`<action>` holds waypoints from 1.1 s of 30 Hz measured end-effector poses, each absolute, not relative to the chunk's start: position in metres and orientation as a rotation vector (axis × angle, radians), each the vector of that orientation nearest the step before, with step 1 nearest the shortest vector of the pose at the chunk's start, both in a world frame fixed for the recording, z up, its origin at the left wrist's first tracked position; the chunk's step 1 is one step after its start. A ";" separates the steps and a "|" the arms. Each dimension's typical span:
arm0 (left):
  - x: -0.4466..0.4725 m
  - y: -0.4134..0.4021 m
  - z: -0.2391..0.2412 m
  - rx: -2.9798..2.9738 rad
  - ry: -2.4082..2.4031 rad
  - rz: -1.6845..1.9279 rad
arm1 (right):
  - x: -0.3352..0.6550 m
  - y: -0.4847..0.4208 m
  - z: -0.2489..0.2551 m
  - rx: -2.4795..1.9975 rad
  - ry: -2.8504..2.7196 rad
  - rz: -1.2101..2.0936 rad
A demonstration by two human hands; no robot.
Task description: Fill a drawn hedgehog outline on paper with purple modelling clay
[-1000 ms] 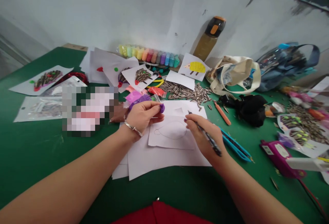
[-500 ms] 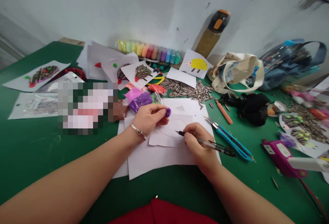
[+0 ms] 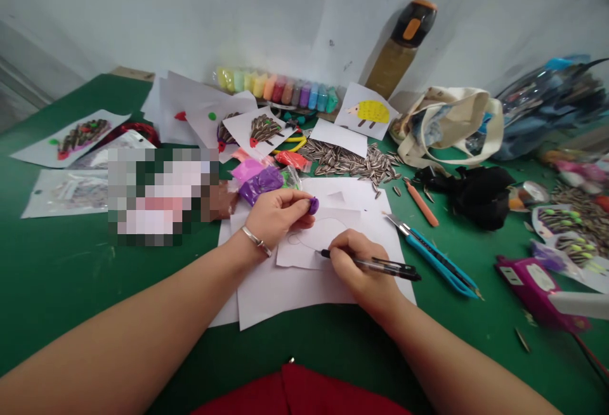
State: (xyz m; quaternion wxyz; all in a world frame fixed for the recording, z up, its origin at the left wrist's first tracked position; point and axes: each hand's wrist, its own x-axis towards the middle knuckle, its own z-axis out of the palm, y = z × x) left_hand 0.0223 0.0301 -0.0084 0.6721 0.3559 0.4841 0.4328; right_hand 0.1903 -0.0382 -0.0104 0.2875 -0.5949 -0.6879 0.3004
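Between the thumb and fingers of my left hand (image 3: 280, 215) is a small lump of purple clay (image 3: 314, 205). My right hand (image 3: 361, 266) is closed around a black pen (image 3: 387, 267), whose tip meets the small white sheet (image 3: 299, 259). A thin rounded outline with a small loop at its left is drawn on that sheet. Larger white paper (image 3: 285, 294) lies beneath it. Just beyond my left hand sits a bag of purple clay (image 3: 261, 186). To the right of my right hand is a blue utility knife (image 3: 438, 259).
Sunflower seeds (image 3: 347, 161) are heaped behind the paper, near a yellow hedgehog picture (image 3: 368, 115). A row of coloured clay packs (image 3: 285, 92) and a bottle (image 3: 399, 47) stand by the wall. An orange tool (image 3: 421, 202) and a magenta glue gun (image 3: 537, 291) lie right.
My right hand has moved the pen tip left and slightly down along the drawn outline. My left hand still holds the purple clay. The view has shifted slightly.
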 end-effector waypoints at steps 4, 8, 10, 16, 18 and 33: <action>0.023 0.030 -0.009 0.790 1.096 0.976 | 0.189 -0.037 -0.009 -1.610 -1.894 0.753; 0.023 0.030 -0.008 0.789 1.099 0.976 | 0.190 -0.038 -0.008 -1.601 -1.937 0.752; 0.023 0.030 -0.008 0.796 1.102 0.975 | 0.190 -0.038 -0.008 -1.599 -1.938 0.765; 0.023 0.029 -0.006 0.804 1.111 0.972 | 0.191 -0.037 -0.010 -1.632 -1.860 0.789; 0.023 0.029 -0.006 0.805 1.114 0.969 | 0.192 -0.037 -0.009 -1.623 -1.878 0.792; 0.023 0.030 -0.008 0.821 1.095 0.979 | 0.193 -0.038 -0.007 -1.608 -1.845 0.865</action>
